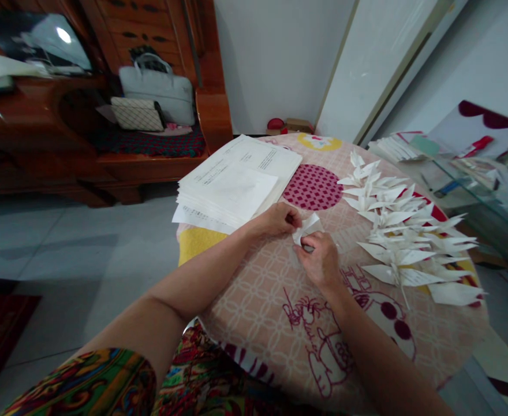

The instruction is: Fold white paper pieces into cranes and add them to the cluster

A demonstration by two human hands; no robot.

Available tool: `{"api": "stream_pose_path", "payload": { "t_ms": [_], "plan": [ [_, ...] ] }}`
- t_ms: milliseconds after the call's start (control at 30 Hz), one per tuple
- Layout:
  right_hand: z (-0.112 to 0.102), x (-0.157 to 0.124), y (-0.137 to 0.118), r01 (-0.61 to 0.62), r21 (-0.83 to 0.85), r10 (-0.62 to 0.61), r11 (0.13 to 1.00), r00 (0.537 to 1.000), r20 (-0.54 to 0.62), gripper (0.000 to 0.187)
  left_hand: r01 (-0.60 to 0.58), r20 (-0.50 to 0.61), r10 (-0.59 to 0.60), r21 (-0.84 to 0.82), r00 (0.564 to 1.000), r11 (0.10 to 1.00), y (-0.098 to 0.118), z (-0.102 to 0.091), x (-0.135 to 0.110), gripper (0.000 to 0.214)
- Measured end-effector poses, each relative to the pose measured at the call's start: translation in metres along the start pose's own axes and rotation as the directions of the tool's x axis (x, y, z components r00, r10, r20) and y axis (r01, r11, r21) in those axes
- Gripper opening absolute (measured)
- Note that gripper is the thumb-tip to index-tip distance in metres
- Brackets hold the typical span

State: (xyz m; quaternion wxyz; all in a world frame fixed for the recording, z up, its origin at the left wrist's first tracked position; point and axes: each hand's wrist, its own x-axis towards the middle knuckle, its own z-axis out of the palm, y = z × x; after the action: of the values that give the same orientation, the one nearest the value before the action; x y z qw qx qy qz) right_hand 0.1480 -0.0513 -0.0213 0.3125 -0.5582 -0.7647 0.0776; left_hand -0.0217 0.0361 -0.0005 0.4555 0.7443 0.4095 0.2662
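Observation:
A small folded piece of white paper (pixel 311 224) is held just above the tabletop between my two hands. My left hand (pixel 280 219) pinches its left edge, with the fingers curled in. From the near side my right hand (pixel 320 257) grips the lower part, thumb and fingers closed round it. Behind my left hand lies a stack of printed paper sheets (pixel 249 156), topped by a smaller blank sheet (pixel 241 193). To the right, many folded white paper cranes (pixel 403 242) are set close together in rows.
The round table has a pink patterned cloth (pixel 254 289). Beyond its right edge stands a glass shelf (pixel 466 190) with papers and a red object. A wooden bench (pixel 150 164) holding a light grey handbag (pixel 159 86) and a quilted purse (pixel 137 114) is at back left.

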Motion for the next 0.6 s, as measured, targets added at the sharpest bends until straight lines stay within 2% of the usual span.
{"api": "stream_pose_path", "payload": {
  "t_ms": [133, 333, 467, 533, 600],
  "plan": [
    [0.002, 0.001, -0.001, -0.004, -0.02, 0.004, 1.0, 1.0, -0.014, 0.014, 0.019, 0.007, -0.019, -0.01, 1.0, 1.0, 0.003, 0.0, -0.001, 0.021],
    [0.002, 0.003, -0.003, 0.051, -0.074, -0.049, 0.996, 0.999, 0.021, 0.021, -0.024, 0.026, 0.024, 0.014, 0.999, 1.0, 0.005, 0.0, -0.003, 0.02],
    [0.0, 0.003, -0.007, 0.133, -0.173, -0.123, 0.976, 0.99, 0.072, 0.02, -0.003, -0.034, 0.004, 0.022, 0.999, 1.0, 0.005, 0.001, -0.002, 0.014],
    [-0.002, 0.003, -0.01, 0.187, -0.233, -0.165, 0.954, 0.98, 0.111, 0.021, 0.036, -0.083, -0.041, -0.064, 0.996, 0.997, 0.006, 0.002, -0.002, 0.029],
    [-0.003, 0.004, -0.014, 0.236, -0.297, -0.197, 0.925, 0.968, 0.155, 0.023, 0.064, -0.075, -0.082, -0.219, 0.994, 0.974, 0.008, 0.003, -0.003, 0.05]
  ]
}}
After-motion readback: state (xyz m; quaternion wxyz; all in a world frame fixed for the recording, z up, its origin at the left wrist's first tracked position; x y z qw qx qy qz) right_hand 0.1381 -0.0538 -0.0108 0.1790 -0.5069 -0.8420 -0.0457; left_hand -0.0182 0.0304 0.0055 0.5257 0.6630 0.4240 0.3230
